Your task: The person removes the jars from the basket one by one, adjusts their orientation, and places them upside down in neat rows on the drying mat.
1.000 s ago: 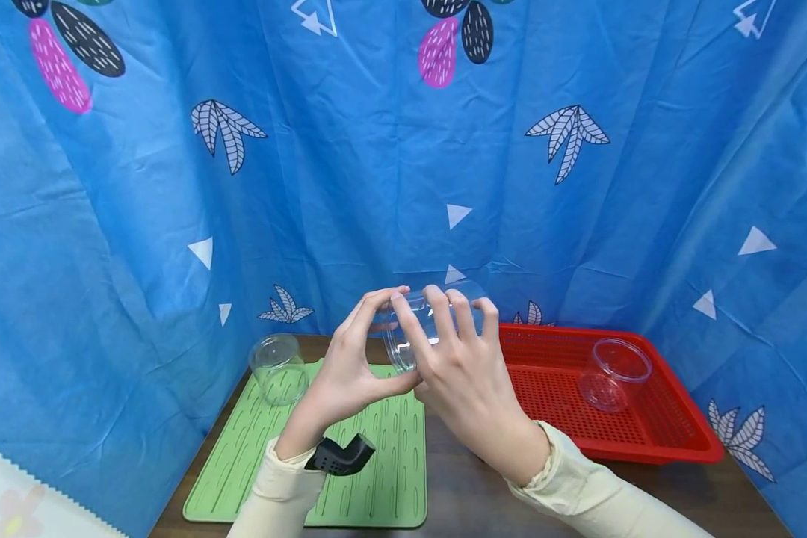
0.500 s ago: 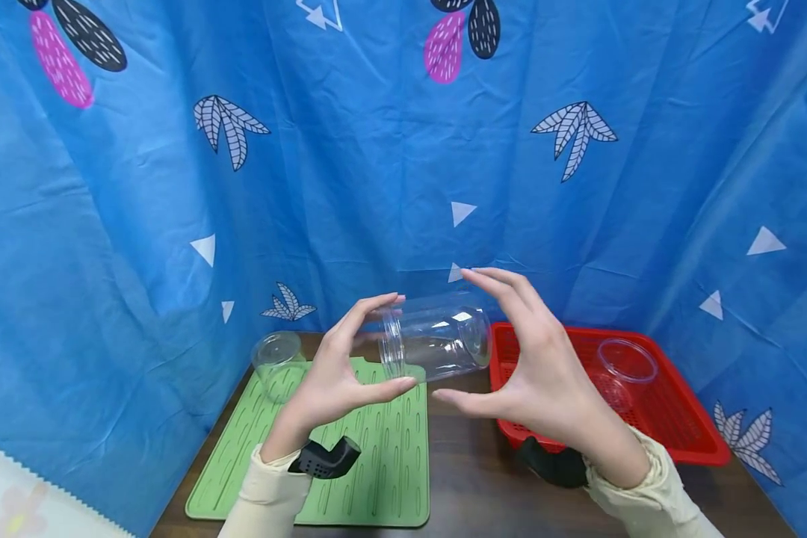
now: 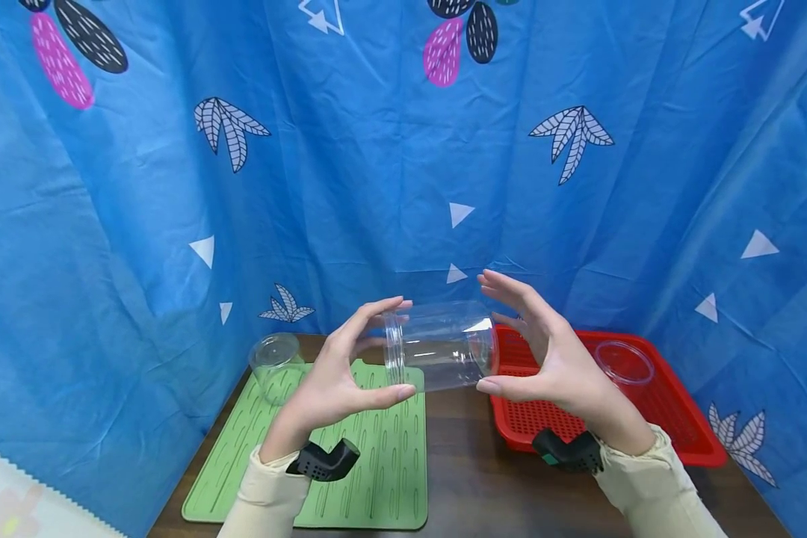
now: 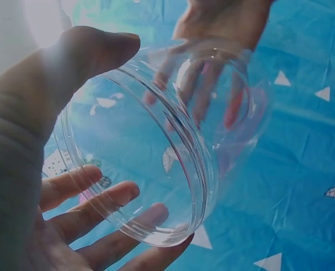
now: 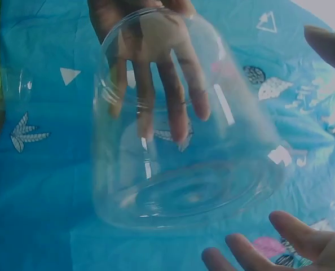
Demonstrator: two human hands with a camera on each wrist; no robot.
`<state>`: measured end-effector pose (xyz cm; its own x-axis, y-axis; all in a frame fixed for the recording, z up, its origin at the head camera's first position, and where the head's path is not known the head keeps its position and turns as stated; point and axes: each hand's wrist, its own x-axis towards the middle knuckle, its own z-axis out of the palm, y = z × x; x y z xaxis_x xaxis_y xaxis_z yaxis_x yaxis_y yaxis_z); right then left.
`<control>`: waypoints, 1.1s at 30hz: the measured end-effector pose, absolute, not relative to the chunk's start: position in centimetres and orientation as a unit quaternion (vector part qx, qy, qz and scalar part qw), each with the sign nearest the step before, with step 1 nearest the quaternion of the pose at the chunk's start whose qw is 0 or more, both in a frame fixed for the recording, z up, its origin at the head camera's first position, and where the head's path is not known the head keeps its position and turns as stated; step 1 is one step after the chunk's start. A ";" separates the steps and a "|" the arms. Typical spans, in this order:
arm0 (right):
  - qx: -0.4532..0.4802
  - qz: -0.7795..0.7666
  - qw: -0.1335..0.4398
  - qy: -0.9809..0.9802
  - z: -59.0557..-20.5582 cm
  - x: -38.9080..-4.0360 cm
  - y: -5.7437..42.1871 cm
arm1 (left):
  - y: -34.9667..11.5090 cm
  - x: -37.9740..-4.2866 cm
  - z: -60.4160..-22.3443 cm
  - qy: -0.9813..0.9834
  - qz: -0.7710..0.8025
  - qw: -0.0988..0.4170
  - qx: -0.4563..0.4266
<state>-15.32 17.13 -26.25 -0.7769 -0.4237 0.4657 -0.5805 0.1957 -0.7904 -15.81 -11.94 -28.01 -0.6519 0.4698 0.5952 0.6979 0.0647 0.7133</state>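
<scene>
A clear plastic jar (image 3: 437, 347) lies on its side in mid-air, its ridged neck to the left and its base to the right. My left hand (image 3: 346, 366) grips the neck, thumb below and fingers over the top and behind, as the left wrist view shows. Around the base, my right hand (image 3: 554, 344) stands spread with thumb and fingers apart. In the right wrist view, its fingers (image 5: 294, 231) and thumb (image 5: 325, 48) appear clear of the jar wall.
One clear jar (image 3: 277, 366) stands at the back left on a green ribbed mat (image 3: 376, 478). A red perforated basket (image 3: 686, 441) at the right holds another clear container (image 3: 624, 364). Blue patterned curtain (image 3: 376, 149) surrounds the brown table (image 3: 471, 486).
My right hand has left its place across the jar near the neck and moved right, opening around the base. The left hand keeps its grip, and the jar now lies more level.
</scene>
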 end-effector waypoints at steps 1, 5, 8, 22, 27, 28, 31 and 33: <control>0.327 0.549 0.064 -0.767 -26.5 -15.5 17.3 | -11.9 -15.8 -28.0 -0.721 -0.553 0.101 -0.406; 0.324 0.576 0.019 -0.750 -27.3 -16.1 17.6 | -11.8 -15.8 -28.0 -0.712 -0.560 0.091 -0.413; 0.331 0.610 -0.021 -0.720 -28.0 -16.4 17.7 | -11.7 -15.8 -28.0 -0.705 -0.567 0.080 -0.419; 0.338 0.700 -0.118 -0.618 -29.7 -17.1 17.5 | -11.9 -16.1 -28.2 -0.686 -0.586 0.051 -0.427; 0.328 0.702 -0.116 -0.621 -29.6 -16.9 17.4 | -11.9 -16.3 -28.4 -0.684 -0.587 0.050 -0.430; 0.326 0.701 -0.115 -0.624 -29.6 -16.9 17.4 | -12.0 -16.3 -28.4 -0.683 -0.588 0.049 -0.430; 0.321 0.697 -0.112 -0.631 -29.5 -16.9 17.3 | -12.1 -16.4 -28.6 -0.683 -0.593 0.038 -0.425; 0.316 0.692 -0.109 -0.639 -29.4 -16.9 17.2 | -12.2 -16.5 -28.7 -0.682 -0.598 0.027 -0.420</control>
<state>-16.94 17.19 -29.41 -0.7763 -0.5553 0.2983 -0.2531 -0.1588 -0.9543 -16.47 -12.23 -28.74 -0.6461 0.5404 0.5389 0.6047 -0.0683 0.7935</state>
